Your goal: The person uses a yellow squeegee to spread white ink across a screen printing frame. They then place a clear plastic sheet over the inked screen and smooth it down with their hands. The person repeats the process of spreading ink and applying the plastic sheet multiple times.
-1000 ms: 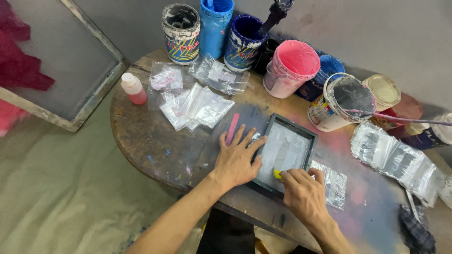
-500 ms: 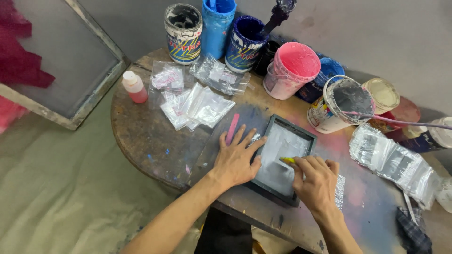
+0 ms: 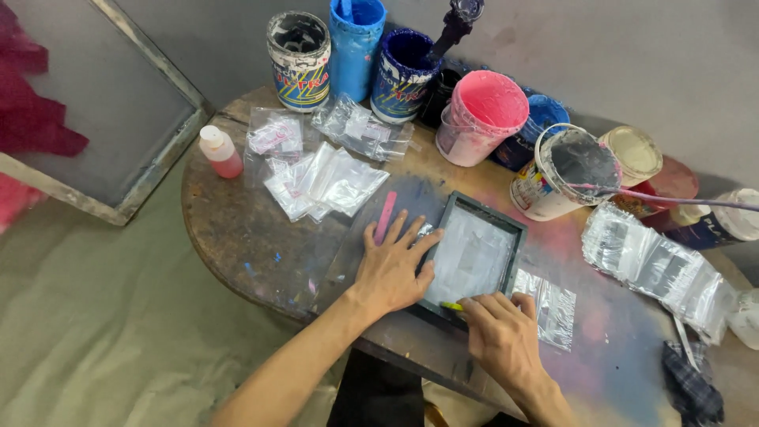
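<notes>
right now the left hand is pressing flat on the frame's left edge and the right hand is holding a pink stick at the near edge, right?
Not quite: in the head view the right hand holds a small yellow tool, not pink. The pink stick lies on the table beyond the left hand, which does press the frame.

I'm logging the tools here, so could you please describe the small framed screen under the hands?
The small framed screen is a dark rectangular frame around pale grey mesh, lying flat and slightly skewed on the stained round table. The left hand rests flat across its left edge; the right hand presses a small yellow tool at its near edge.

Soft even light, sharp, wide-angle edges
</notes>
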